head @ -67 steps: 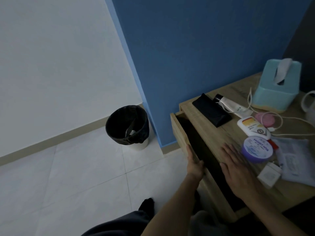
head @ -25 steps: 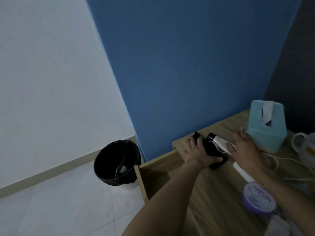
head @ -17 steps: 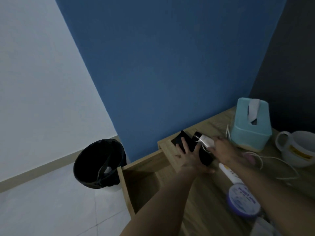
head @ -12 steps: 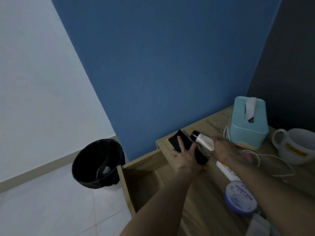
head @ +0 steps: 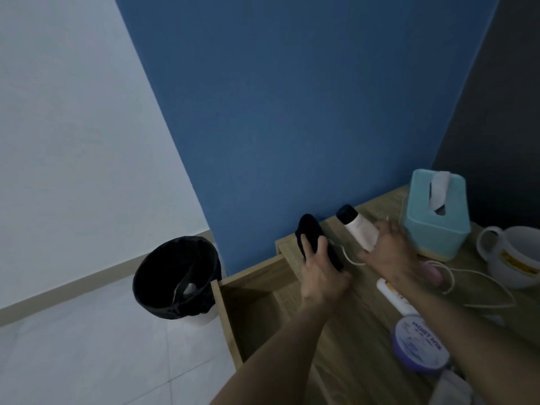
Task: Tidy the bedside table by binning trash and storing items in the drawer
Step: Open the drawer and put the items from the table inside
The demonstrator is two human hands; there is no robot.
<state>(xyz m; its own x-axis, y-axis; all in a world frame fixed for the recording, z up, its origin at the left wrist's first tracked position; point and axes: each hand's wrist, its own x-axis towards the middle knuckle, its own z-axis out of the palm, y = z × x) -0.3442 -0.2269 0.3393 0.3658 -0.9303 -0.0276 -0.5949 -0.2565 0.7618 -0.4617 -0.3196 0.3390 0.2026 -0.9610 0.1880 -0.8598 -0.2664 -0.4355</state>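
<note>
Left hand grips black pouch, long axis tilted up-left; right hand grips white tube, black cap toward blue wall. Both above bedside table, beside open drawer.

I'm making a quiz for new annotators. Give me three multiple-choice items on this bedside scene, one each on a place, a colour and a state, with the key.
1. Where does the black bin stand? A on a shelf; B on the floor; C on a chair.
2. What colour is the tissue box? A teal; B red; C yellow.
3. The drawer is: A shut; B pulled open; C taken out.
Key: B, tiles lie under it; A, its walls are teal; B, its wooden inside shows.
</note>
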